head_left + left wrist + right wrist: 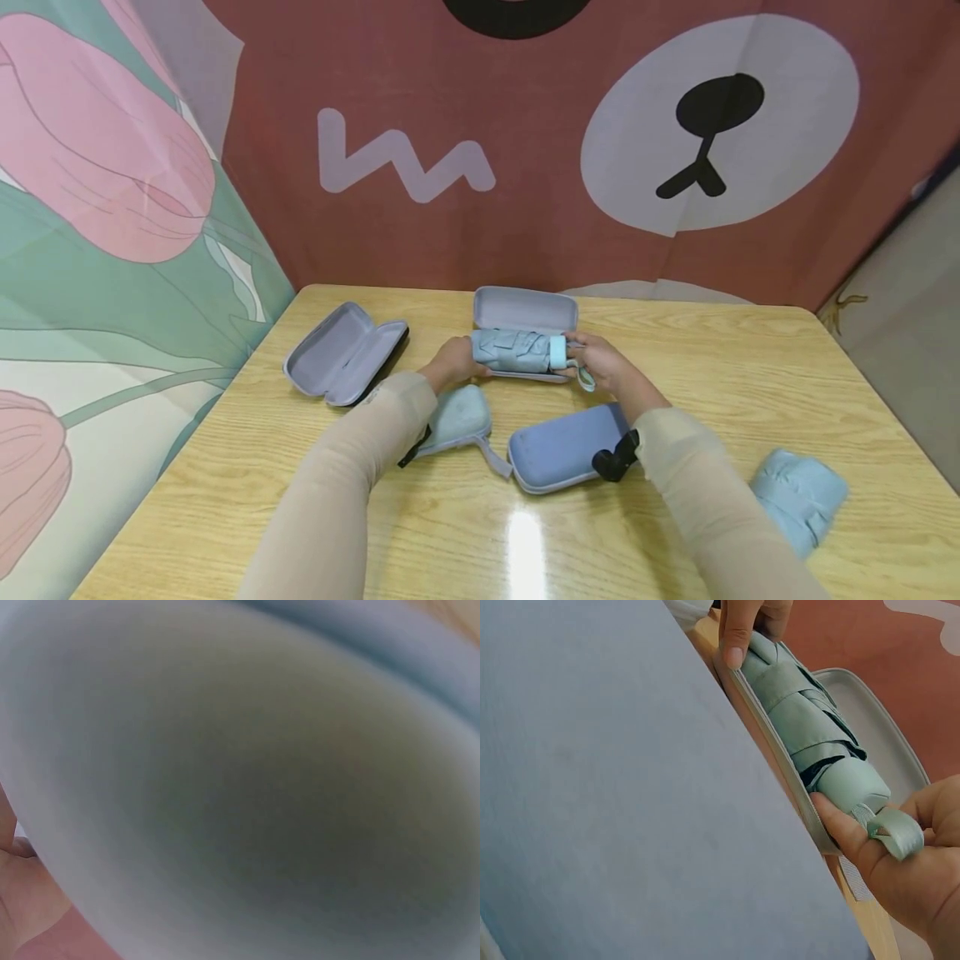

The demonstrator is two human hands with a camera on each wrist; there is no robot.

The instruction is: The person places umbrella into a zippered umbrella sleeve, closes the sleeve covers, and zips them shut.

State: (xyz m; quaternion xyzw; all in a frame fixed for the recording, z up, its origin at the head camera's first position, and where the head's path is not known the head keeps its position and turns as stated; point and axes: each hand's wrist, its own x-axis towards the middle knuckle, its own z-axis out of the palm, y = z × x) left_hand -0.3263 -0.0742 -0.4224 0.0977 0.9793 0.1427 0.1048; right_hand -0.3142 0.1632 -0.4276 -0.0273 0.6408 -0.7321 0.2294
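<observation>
A folded light-blue umbrella (517, 351) lies lengthwise in an open grey hard case (525, 309), whose lid stands up behind it. My left hand (453, 362) holds the umbrella's left end, thumb along the case's front rim. At the other end, my right hand (602, 363) pinches around the umbrella's pale handle (853, 785). A wrist strap (897, 833) loops out over the right hand's fingers. The left wrist view is mostly filled by a blurred pale surface, with only part of the left hand (30, 900) at its edge.
Another open grey case (348, 354) lies at the left of the wooden table (442, 533). Nearer me are a closed pale-green case (459, 417) under the left forearm and a closed blue case (566, 448) by the right wrist. A folded light-blue bundle (806, 496) rests at right.
</observation>
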